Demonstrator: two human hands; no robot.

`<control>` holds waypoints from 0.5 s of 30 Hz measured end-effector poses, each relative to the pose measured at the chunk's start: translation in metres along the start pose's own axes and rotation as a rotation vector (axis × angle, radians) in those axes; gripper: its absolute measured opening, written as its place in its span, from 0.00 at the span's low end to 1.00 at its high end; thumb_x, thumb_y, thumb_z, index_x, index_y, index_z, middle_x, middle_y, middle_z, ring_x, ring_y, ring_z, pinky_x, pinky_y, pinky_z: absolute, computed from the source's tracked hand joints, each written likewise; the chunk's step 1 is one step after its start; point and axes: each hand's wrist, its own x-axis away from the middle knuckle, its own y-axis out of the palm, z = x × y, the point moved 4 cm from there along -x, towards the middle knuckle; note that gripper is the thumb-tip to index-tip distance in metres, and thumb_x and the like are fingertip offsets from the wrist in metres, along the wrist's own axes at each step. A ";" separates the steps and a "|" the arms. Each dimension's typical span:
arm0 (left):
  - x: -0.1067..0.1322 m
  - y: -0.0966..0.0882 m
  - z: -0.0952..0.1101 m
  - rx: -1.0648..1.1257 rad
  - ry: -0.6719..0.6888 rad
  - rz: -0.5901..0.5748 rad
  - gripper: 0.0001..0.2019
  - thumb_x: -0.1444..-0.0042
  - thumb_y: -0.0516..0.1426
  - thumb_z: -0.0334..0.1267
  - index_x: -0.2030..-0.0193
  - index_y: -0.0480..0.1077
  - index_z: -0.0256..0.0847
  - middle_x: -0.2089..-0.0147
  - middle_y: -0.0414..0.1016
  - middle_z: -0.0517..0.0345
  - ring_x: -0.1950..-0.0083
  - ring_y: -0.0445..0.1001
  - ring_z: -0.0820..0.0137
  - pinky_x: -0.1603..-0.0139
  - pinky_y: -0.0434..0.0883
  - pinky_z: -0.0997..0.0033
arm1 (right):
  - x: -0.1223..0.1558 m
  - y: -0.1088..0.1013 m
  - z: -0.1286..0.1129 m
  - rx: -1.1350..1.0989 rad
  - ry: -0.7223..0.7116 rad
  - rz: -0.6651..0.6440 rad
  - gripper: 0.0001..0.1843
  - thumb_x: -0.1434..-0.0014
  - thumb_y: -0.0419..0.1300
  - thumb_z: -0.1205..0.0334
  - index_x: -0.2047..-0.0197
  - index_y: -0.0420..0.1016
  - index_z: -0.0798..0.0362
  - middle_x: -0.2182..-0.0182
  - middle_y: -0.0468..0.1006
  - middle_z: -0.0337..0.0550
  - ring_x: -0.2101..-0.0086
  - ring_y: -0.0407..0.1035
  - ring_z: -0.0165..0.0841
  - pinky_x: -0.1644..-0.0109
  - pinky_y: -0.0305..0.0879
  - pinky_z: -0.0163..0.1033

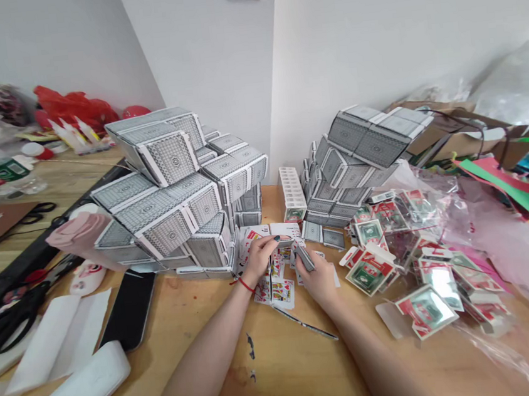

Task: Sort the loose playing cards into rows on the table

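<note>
My right hand (pixel 319 280) is closed around a small stack of grey-backed playing cards (pixel 304 259), held on edge. Just left of it, my left hand (pixel 260 260) pinches a playing card (pixel 286 243); how many cards it holds is hidden by the fingers. Beneath both hands lie face-up playing cards (pixel 282 292) with red and yellow court figures. A thin dark strip (pixel 306 324) runs across the table below the hands. Two grey card backs (pixel 333 238) lie beyond my right hand.
Folded-card block structures stand at left (pixel 179 194) and right (pixel 358 144). A white row of card boxes (pixel 292 189) is between them. Opened card boxes (pixel 371 272) and clear plastic wrap (pixel 525 246) cover the right side. A black phone (pixel 129 310) and scissors (pixel 15 322) lie left.
</note>
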 end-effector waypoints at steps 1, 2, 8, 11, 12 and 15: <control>0.000 0.000 0.000 0.000 -0.006 -0.008 0.15 0.49 0.51 0.44 0.63 0.76 0.40 0.89 0.63 0.63 0.82 0.65 0.70 0.71 0.67 0.68 | 0.000 0.000 0.000 0.012 -0.003 0.003 0.14 0.44 0.48 0.57 0.63 0.72 0.51 0.73 0.77 0.43 0.72 0.71 0.35 0.68 0.62 0.36; 0.000 0.000 0.000 0.003 -0.009 -0.015 0.15 0.49 0.51 0.44 0.63 0.76 0.40 0.90 0.62 0.63 0.82 0.64 0.71 0.72 0.66 0.68 | 0.000 0.000 0.000 0.022 -0.010 0.002 0.14 0.44 0.48 0.57 0.63 0.72 0.51 0.74 0.77 0.43 0.72 0.71 0.35 0.69 0.61 0.36; 0.000 0.002 0.003 0.034 0.009 -0.034 0.14 0.49 0.51 0.42 0.66 0.76 0.41 0.86 0.68 0.60 0.77 0.69 0.68 0.68 0.68 0.67 | 0.001 -0.002 -0.003 0.048 -0.021 0.021 0.14 0.44 0.48 0.56 0.66 0.72 0.52 0.74 0.77 0.43 0.73 0.71 0.35 0.69 0.59 0.34; -0.001 0.002 0.003 0.042 0.004 -0.040 0.14 0.49 0.51 0.42 0.66 0.76 0.41 0.84 0.70 0.60 0.75 0.71 0.67 0.67 0.68 0.66 | 0.002 -0.002 -0.003 0.062 -0.013 0.025 0.14 0.44 0.48 0.55 0.67 0.72 0.52 0.75 0.76 0.43 0.73 0.70 0.34 0.70 0.59 0.34; -0.001 0.002 0.003 0.043 -0.001 -0.043 0.14 0.49 0.51 0.42 0.66 0.76 0.40 0.84 0.70 0.59 0.75 0.71 0.67 0.67 0.68 0.66 | 0.002 -0.002 -0.003 0.060 -0.014 0.024 0.14 0.44 0.48 0.55 0.67 0.72 0.52 0.75 0.76 0.42 0.73 0.70 0.34 0.70 0.59 0.34; -0.001 0.001 0.002 0.053 -0.020 -0.052 0.14 0.49 0.51 0.41 0.66 0.76 0.39 0.83 0.71 0.59 0.75 0.71 0.67 0.68 0.68 0.66 | 0.002 -0.002 -0.003 0.034 -0.028 0.016 0.14 0.44 0.49 0.55 0.68 0.71 0.52 0.76 0.75 0.42 0.75 0.69 0.33 0.71 0.58 0.34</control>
